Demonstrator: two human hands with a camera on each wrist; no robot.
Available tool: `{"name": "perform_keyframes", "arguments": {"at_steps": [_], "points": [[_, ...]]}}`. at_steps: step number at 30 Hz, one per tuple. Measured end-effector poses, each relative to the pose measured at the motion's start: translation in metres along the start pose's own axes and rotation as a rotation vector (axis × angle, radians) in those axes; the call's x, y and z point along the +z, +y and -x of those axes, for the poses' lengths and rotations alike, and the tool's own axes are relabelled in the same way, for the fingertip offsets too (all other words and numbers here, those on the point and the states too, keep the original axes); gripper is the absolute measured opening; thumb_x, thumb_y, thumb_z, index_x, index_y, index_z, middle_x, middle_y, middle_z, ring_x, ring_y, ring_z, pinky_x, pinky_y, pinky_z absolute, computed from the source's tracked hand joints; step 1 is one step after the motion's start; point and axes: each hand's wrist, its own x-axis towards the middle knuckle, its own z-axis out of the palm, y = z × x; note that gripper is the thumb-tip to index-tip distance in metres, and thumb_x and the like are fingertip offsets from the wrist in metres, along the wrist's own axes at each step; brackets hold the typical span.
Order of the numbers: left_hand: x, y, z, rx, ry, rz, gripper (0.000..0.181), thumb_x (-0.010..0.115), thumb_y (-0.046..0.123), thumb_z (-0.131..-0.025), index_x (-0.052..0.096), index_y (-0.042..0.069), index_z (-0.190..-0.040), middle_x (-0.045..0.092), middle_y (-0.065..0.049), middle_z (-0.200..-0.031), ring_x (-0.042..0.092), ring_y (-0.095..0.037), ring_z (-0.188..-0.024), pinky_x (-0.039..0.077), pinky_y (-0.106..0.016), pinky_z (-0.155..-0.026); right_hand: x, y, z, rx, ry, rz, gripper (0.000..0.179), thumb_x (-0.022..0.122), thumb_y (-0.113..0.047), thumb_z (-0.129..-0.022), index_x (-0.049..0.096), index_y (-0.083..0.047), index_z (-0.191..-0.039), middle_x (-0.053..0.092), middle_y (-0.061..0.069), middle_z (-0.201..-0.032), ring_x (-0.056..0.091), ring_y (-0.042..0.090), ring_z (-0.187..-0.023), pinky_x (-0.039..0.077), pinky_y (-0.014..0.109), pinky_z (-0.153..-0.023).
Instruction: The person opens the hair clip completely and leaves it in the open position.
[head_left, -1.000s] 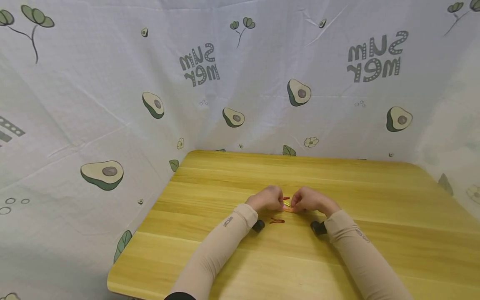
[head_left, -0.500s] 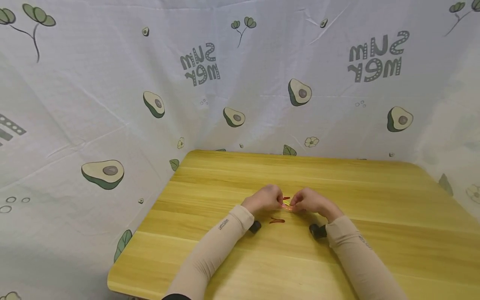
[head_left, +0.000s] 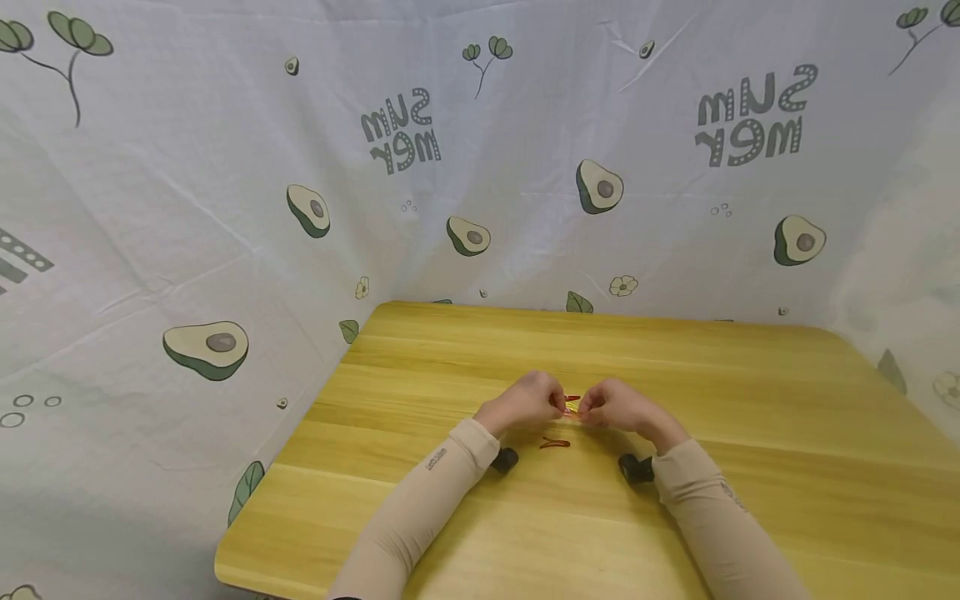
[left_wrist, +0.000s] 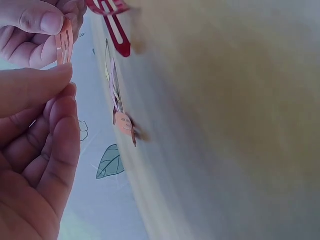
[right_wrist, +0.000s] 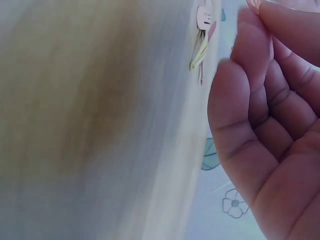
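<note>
Above the wooden table, my left hand (head_left: 531, 398) and right hand (head_left: 621, 407) face each other with their fingertips close together. Between them is an orange snap hair clip (left_wrist: 65, 42); in the left wrist view each hand pinches one end of it. At the top of the right wrist view, the right thumb and forefinger hold the clip's tip (right_wrist: 254, 5). A small pile of hair clips (left_wrist: 117, 95), with yellow, pink and orange ones, lies just beyond the hands. One red hair clip (head_left: 555, 443) rests nearer the person, and another red clip (head_left: 572, 398) lies behind.
The wooden table (head_left: 480, 517) has rounded corners. A white curtain (head_left: 525, 117) printed with avocados stands behind it and along its sides. Black wrist cameras (head_left: 636, 468) stick out beneath both wrists, close to the tabletop.
The left forearm and wrist have swung a little outward to the left. Both hands stay at about the same spot with the clip between them. The clips on the table have not moved.
</note>
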Motion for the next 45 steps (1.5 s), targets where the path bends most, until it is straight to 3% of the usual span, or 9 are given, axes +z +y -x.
{"name": "perform_keyframes", "arguments": {"at_steps": [5,13,21,33,45], "points": [[0.000,0.000,0.004,0.024,0.004,0.026,0.009,0.062,0.008,-0.079,0.066,0.016,-0.075,0.062,0.006,-0.075,0.052,-0.002,-0.065,0.043,-0.013,-0.057,0.000,-0.002,0.003,-0.032,-0.024,0.010,0.008,0.059,-0.001,-0.078,0.059,0.006,-0.083,0.059,0.011,-0.075,0.051,0.016,-0.065,0.045,0.031,-0.059],[-0.002,0.000,0.011,0.022,-0.010,0.139,0.010,0.060,0.006,-0.080,0.068,0.012,-0.081,0.061,0.008,-0.075,0.053,-0.002,-0.065,0.044,-0.014,-0.058,-0.002,-0.009,0.007,-0.075,-0.050,0.045,0.008,0.058,-0.002,-0.080,0.060,0.005,-0.084,0.059,0.011,-0.074,0.048,0.014,-0.062,0.043,0.029,-0.056],[-0.008,-0.002,0.015,0.022,-0.060,0.158,0.009,0.059,0.007,-0.081,0.066,0.012,-0.083,0.061,0.007,-0.076,0.052,-0.002,-0.066,0.044,-0.015,-0.059,-0.001,-0.017,0.005,-0.083,-0.057,0.088,0.007,0.057,-0.001,-0.081,0.063,0.002,-0.084,0.060,0.008,-0.074,0.047,0.014,-0.062,0.042,0.029,-0.057],[-0.013,-0.011,0.017,0.109,-0.132,0.267,0.010,0.058,0.004,-0.082,0.066,0.010,-0.086,0.064,0.003,-0.079,0.054,-0.002,-0.068,0.046,-0.016,-0.061,0.003,-0.022,0.008,-0.218,-0.094,0.141,0.006,0.057,-0.002,-0.082,0.062,0.000,-0.084,0.062,0.014,-0.079,0.051,0.012,-0.067,0.044,0.026,-0.059],[-0.018,-0.014,0.020,0.129,-0.139,0.341,0.010,0.057,0.006,-0.084,0.065,0.010,-0.089,0.063,0.001,-0.079,0.052,-0.003,-0.066,0.046,-0.018,-0.059,0.003,-0.018,0.005,-0.275,-0.105,0.093,0.009,0.056,-0.003,-0.084,0.062,0.002,-0.089,0.062,0.019,-0.084,0.051,0.009,-0.068,0.045,0.023,-0.061]]}}
